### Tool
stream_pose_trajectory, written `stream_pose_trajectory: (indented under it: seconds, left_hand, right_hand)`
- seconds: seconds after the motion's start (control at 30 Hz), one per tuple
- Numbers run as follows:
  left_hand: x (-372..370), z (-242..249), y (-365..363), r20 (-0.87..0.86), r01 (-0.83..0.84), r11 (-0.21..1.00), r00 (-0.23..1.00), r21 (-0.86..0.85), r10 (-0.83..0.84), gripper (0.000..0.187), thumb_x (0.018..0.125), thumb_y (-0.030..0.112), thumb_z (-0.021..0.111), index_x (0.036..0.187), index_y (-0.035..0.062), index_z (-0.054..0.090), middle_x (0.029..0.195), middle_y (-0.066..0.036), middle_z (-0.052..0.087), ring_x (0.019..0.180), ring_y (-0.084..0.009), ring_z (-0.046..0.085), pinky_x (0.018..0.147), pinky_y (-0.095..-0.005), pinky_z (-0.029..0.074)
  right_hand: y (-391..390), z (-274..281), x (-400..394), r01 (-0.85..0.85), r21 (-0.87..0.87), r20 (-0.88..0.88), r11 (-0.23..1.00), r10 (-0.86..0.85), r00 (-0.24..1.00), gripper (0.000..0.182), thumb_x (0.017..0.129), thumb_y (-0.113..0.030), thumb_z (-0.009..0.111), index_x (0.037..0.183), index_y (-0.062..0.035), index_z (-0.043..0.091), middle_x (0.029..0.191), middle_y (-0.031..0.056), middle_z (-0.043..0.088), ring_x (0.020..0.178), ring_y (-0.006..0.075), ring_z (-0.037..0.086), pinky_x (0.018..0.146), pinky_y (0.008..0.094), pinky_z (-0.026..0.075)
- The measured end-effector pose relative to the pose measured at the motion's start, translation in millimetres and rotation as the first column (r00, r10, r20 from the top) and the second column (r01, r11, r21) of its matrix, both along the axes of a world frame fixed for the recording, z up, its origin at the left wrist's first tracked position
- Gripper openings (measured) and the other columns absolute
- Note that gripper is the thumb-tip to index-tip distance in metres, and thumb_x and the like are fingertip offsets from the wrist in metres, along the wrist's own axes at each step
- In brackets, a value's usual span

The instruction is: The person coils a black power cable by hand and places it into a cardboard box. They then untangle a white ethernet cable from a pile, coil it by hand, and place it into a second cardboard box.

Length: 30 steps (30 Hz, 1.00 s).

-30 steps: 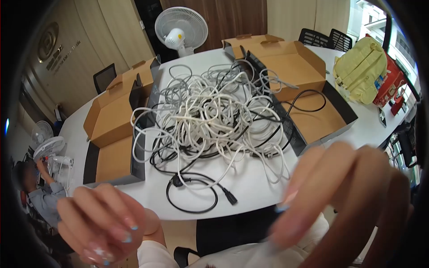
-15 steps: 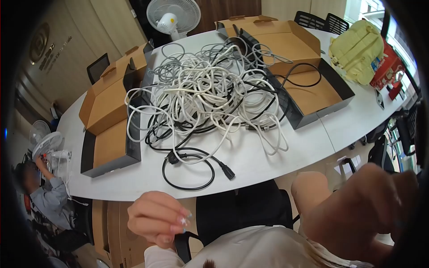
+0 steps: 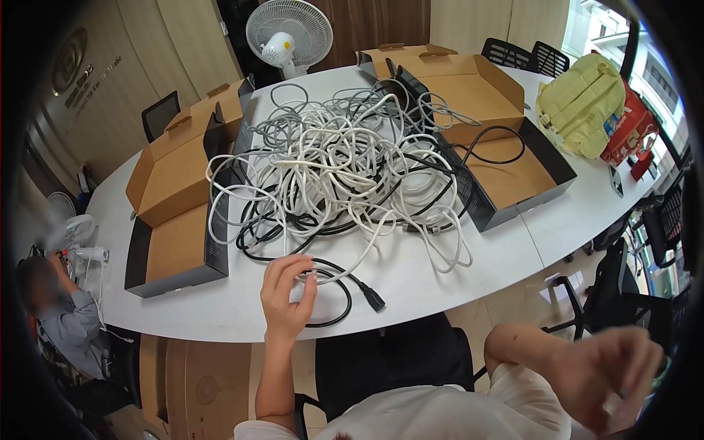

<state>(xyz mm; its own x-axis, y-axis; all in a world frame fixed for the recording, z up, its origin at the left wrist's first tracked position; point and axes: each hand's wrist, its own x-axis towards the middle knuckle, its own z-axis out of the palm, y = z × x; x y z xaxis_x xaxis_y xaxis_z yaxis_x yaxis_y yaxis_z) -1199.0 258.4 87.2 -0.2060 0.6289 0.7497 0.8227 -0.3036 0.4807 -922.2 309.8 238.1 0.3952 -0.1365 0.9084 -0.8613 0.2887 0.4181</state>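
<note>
My left hand (image 3: pixel 287 297) is over the near edge of the white table, at a black power cord (image 3: pixel 345 304). Its fingers are curved, with a gap between them and the thumb. The cord's plug end is hidden behind this hand; its black connector (image 3: pixel 372 297) lies to the right. Just beyond is a large tangle of white, grey and black cables (image 3: pixel 337 161). Off the table at lower right, my right hand (image 3: pixel 609 378) is blurred with bent fingers. A pale spot shows at its fingertips, too smeared to make out.
Open cardboard boxes stand left (image 3: pixel 176 249) and right (image 3: pixel 513 176) of the cables. A yellow backpack (image 3: pixel 583 106) and red bag (image 3: pixel 627 128) are at the right end. A black chair (image 3: pixel 396 359) is before me. Another person (image 3: pixel 73 323) sits at far left, near a fan.
My left hand has moved up and forward from near my body to the black cord. My right hand has shifted lower and farther from the camera.
</note>
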Motion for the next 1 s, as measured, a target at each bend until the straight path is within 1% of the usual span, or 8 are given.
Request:
stream_pose_trajectory:
  seconds: [0.07,0.13,0.2,0.3,0.5,0.67,0.77,1.0]
  left_hand:
    - [-10.0,-13.6,3.8,-0.045,-0.076,0.997,0.996,-0.014,0.075,0.015,0.073,-0.001,0.062,0.088,0.0023,0.062,0.093,-0.01,0.062,0.083,-0.0256,0.058,0.071,-0.0315,0.045]
    - [-19.3,-24.2,0.7,-0.042,-0.106,0.994,0.993,-0.002,0.106,0.019,0.073,-0.001,0.062,0.092,0.0015,0.061,0.095,-0.011,0.061,0.085,-0.0262,0.058,0.074,-0.0333,0.045]
    - [-22.1,-28.6,-5.6,0.09,-0.145,0.989,0.985,-0.03,0.148,0.019,0.074,-0.001,0.062,0.093,0.0011,0.06,0.095,-0.011,0.061,0.085,-0.0262,0.058,0.074,-0.0343,0.045]
    - [-30.7,-34.6,-15.2,0.143,-0.327,0.943,0.932,-0.066,0.334,0.021,0.076,-0.001,0.06,0.097,0.0009,0.059,0.096,-0.011,0.059,0.083,-0.0248,0.057,0.073,-0.0338,0.045]
    - [-43.8,-47.2,-30.4,0.536,-0.266,0.942,0.775,-0.205,0.335,0.022,0.079,-0.001,0.059,0.1,0.0028,0.059,0.1,-0.003,0.059,0.078,-0.0119,0.054,0.065,-0.0247,0.044]
    - [-41.8,-45.2,-27.7,0.336,-0.279,0.898,0.856,-0.339,0.393,0.025,0.073,0.0,0.065,0.097,0.0036,0.059,0.087,-0.004,0.056,0.071,-0.0154,0.048,0.065,-0.0266,0.042]
    - [-40.8,-45.3,-27.2,0.323,-0.268,0.892,0.862,-0.364,0.39,0.025,0.072,0.0,0.065,0.097,0.0041,0.06,0.086,-0.004,0.055,0.073,-0.0169,0.048,0.066,-0.0282,0.042]
    - [-41.8,-50.3,-28.2,0.311,-0.271,0.901,0.871,-0.34,0.379,0.026,0.072,-0.002,0.065,0.097,0.0036,0.06,0.089,-0.001,0.057,0.073,-0.0117,0.045,0.063,-0.0232,0.039]
  right_hand:
    - [-3.0,-32.5,19.2,0.487,-0.298,0.417,0.821,-0.347,0.84,0.017,0.079,-0.021,0.063,0.09,-0.0086,0.068,0.097,0.0059,0.061,0.086,0.0184,0.053,0.077,0.0325,0.039]
    - [5.2,-63.7,8.7,0.732,-0.277,0.748,0.623,-0.338,0.571,0.013,0.075,-0.016,0.065,0.082,-0.0055,0.07,0.08,0.0049,0.065,0.07,0.0183,0.055,0.065,0.0309,0.041]
    - [14.5,-88.4,-16.7,0.84,-0.076,0.93,0.537,-0.267,0.255,0.017,0.075,-0.016,0.067,0.085,-0.0027,0.071,0.073,0.0065,0.066,0.064,0.0201,0.057,0.058,0.0307,0.043]
    - [20.2,-123.3,-61.1,0.806,0.556,0.726,0.203,-0.59,-0.353,0.036,0.073,-0.019,0.071,0.107,-0.0077,0.066,0.063,0.0007,0.053,0.056,0.0156,0.051,0.05,0.0291,0.039]
    - [56.7,-144.3,-110.4,0.701,0.713,0.442,0.021,-0.79,-0.425,0.024,0.078,-0.025,0.064,0.098,-0.0117,0.064,0.065,0.0014,0.05,0.057,0.0164,0.054,0.048,0.0305,0.041]
    - [113.4,-120.2,-125.2,0.72,0.687,0.428,-0.098,-0.747,-0.509,0.019,0.081,-0.023,0.06,0.074,-0.0063,0.056,0.065,0.0073,0.057,0.061,0.0237,0.059,0.052,0.0354,0.045]
    - [134.2,-98.6,-130.9,0.582,0.793,0.359,-0.18,-0.635,-0.684,0.011,0.08,-0.016,0.06,0.073,-0.007,0.062,0.07,0.0078,0.063,0.068,0.0237,0.063,0.056,0.0345,0.049]
    - [195.0,-103.8,-162.6,0.495,0.815,0.19,-0.302,-0.667,-0.72,0.011,0.076,-0.015,0.062,0.071,-0.0054,0.064,0.071,0.011,0.063,0.07,0.0271,0.065,0.057,0.0358,0.05]
